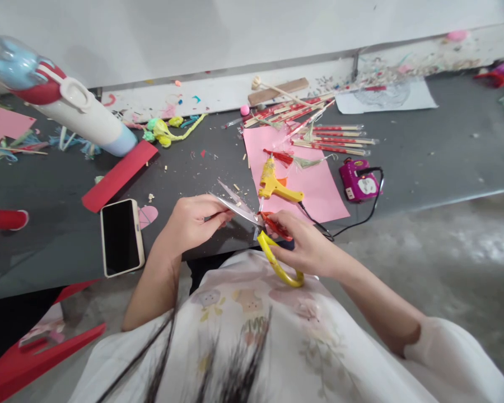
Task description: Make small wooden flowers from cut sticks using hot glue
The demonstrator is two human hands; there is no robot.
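Observation:
My right hand grips a pair of scissors with red and yellow handles, its fingers through the loops; the blades are spread apart and point left. My left hand is closed in a pinch just left of the blades, on something small and thin that I cannot make out. Both hands hover over the near edge of the dark table, above my lap.
A yellow glue gun lies on pink paper just beyond the hands, its cord trailing right. A phone lies left, by a red paper strip. A white bottle, wrapped chopsticks and a purple device stand farther back.

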